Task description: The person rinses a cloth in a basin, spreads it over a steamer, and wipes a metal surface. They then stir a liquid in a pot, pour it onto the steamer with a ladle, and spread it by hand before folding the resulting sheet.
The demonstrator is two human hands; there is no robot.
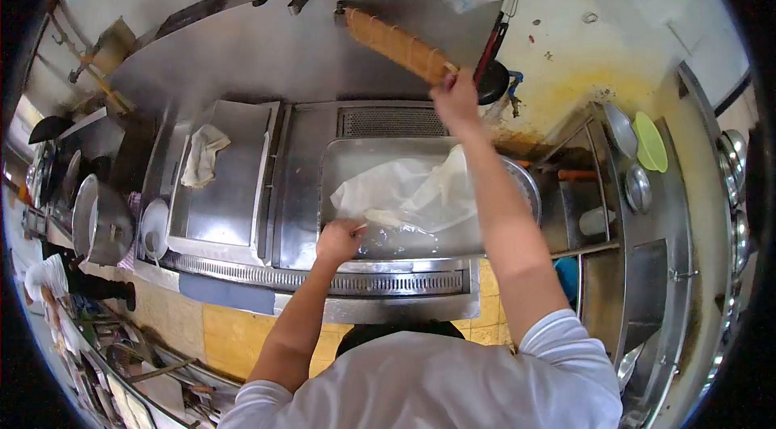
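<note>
My right hand is raised toward the back wall, its fingers closed on the near end of a long, narrow bamboo mat. The mat slants up to the left, with its far end near a fitting on the steel backsplash. Lower down, my left hand is closed at the front left of a steel tray, pinching something small and pale that I cannot make out. A wet, white, thin cloth lies bunched in the tray, just beyond the left fingertips. Water glistens around its front edge.
Left of the tray stands a steel-topped unit with a crumpled rag. A large pot is farther left. On the right are a metal bowl, a steel shelf and a green bowl. A person is at far left.
</note>
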